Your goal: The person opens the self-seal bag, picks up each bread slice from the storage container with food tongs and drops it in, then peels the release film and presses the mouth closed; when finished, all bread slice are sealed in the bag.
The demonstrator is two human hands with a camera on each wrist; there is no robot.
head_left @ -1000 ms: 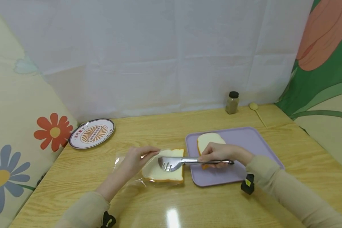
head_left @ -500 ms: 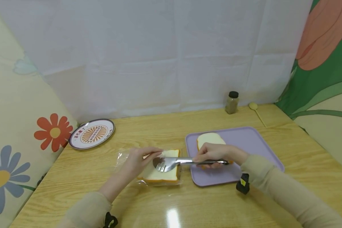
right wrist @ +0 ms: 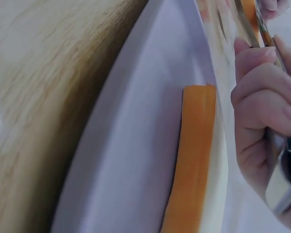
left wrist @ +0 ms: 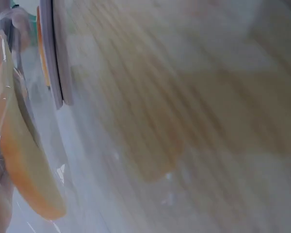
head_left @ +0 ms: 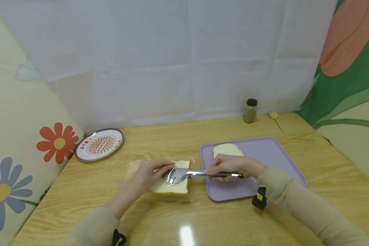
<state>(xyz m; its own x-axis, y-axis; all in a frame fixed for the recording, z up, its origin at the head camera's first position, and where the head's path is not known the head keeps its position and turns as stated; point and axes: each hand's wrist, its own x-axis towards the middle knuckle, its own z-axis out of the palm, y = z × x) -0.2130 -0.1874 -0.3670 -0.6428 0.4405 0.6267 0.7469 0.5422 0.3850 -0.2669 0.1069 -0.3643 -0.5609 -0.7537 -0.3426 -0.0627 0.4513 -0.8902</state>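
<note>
My right hand [head_left: 230, 164] grips metal tongs [head_left: 196, 173] by the handle, over the near part of a purple tray [head_left: 273, 160]. A bread slice [head_left: 175, 188] with an orange crust sits between the tongs' ends, inside a clear plastic bag [head_left: 133, 167]. At the bag's upper side, my left hand [head_left: 149, 174] pinches the film with thumb and fingers. From the left wrist, the slice [left wrist: 24, 165] shows edge-on and tilted behind shiny film. Another bread slice [head_left: 226, 149] lies on the tray, partly hidden beneath my right hand.
A white patterned plate [head_left: 99, 145] is at the back left of the wooden table. Toward the back right stand a black-lidded jar [head_left: 250, 111] and, beside it, a yellow spoon [head_left: 278, 123]. A white cloth [head_left: 160, 68] hangs behind the table.
My right hand, the tongs and the held bread slice have shifted left. The bag's film now reaches past the slice's right edge. My left hand has moved slightly right.
</note>
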